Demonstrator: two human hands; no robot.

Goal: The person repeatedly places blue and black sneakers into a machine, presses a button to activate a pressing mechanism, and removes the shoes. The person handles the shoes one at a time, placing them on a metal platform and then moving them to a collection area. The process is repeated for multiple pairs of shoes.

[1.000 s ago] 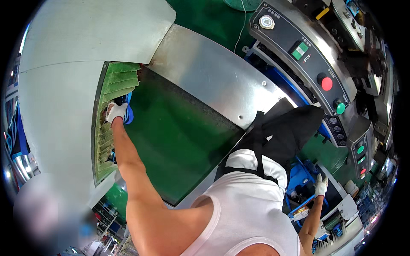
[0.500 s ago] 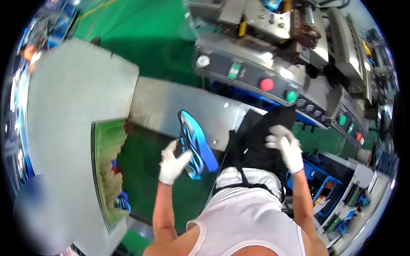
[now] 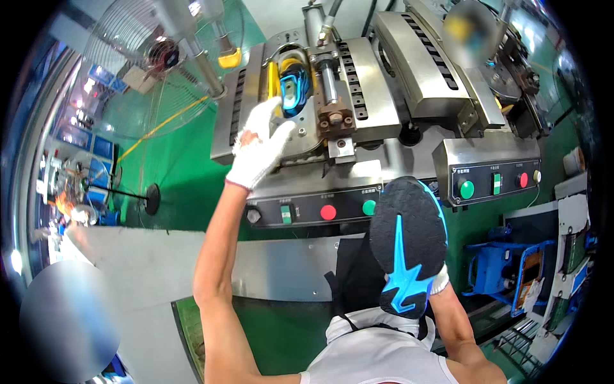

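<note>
My left hand (image 3: 261,144), in a white knit glove, reaches out to the metal machine with thumb and fingers apart, so it is open. Just beyond its fingertips a blue-and-black shoe (image 3: 294,93) sits in the machine's recess, beside a yellow part (image 3: 274,79); whether the fingers touch either cannot be told. Before my lap, my right hand (image 3: 440,280) grips another shoe (image 3: 409,246), its black sole with a bright blue inset facing up at me. Most of that gloved hand is hidden behind the shoe.
Control panels with coloured buttons (image 3: 328,212) run along the machine's front. A second panel (image 3: 495,182) stands at right. A standing fan (image 3: 160,54) is at far left, a grey table (image 3: 134,256) at near left, and a blue metal-framed cart (image 3: 505,269) at right.
The shoe near my left hand is now in my right hand, sole up. My left hand has moved up and forward to the machine. The view has shifted toward the machine.
</note>
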